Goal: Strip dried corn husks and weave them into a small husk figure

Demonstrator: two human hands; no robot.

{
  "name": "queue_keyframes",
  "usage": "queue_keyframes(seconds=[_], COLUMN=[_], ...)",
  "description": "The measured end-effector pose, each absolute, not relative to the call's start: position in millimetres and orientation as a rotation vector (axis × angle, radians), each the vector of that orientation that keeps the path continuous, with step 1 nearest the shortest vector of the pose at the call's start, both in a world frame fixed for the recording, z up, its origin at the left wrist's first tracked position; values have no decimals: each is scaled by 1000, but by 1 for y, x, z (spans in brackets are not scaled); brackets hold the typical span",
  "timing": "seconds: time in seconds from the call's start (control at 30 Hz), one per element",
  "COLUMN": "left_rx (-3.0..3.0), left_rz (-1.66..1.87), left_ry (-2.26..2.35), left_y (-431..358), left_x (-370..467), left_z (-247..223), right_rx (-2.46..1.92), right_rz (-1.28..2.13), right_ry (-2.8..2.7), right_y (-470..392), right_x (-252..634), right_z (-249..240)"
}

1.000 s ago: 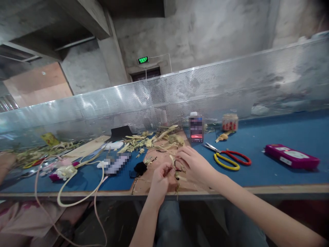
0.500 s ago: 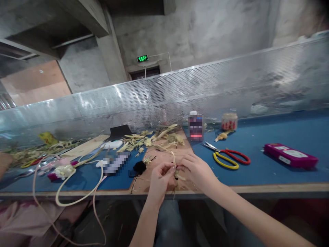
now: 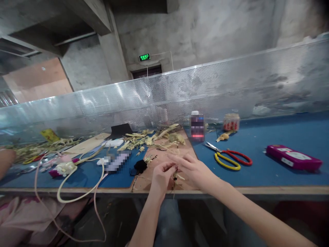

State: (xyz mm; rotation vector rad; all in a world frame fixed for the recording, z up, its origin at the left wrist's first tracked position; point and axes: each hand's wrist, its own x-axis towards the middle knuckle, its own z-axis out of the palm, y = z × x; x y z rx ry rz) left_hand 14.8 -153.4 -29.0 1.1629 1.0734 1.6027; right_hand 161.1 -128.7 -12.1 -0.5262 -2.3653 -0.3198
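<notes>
Close together over the brown board (image 3: pixel 144 181), my two hands meet at their fingertips. My left hand (image 3: pixel 162 175) is closed in a pinch on a dried plant strip (image 3: pixel 175 183), whose thin wisps hang below the fingers. My right hand (image 3: pixel 196 170) touches the same spot with thumb and fingers closed, while its index finger reaches out over the left fingertips. Most of the strip is hidden behind the fingers. Pale dried husk pieces (image 3: pixel 177 138) lie on the board beyond the hands. To the right rest scissors (image 3: pixel 227 159) with red and yellow handles.
A purple box-shaped device (image 3: pixel 293 158) lies at the right. Behind stand a blurred bottle (image 3: pixel 197 128) and a jar (image 3: pixel 231 122). Left are a black clump (image 3: pixel 140 166), looped cables (image 3: pixel 60 192) and another person's hand (image 3: pixel 6 161). A perforated metal screen (image 3: pixel 144 96) closes the back.
My right index finger has stretched out to the left over the left fingertips. The pale strip end that stood up between my hands is now out of sight. The view has shifted slightly.
</notes>
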Motion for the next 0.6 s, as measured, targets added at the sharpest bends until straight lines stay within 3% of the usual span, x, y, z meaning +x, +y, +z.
queue_keyframes(seconds=[0.2,0.6], left_rx=[1201,1037], left_rz=[1566,1618], left_ry=[1083,996], left_y=[-157,-151], left_x=[16,16], left_z=[-25,-36], right_rx=[-442,-462], right_rz=[-182,-254], right_ry=[-2472,-2343], right_y=[-127,-124], right_x=[170,163], right_z=[-4,-11])
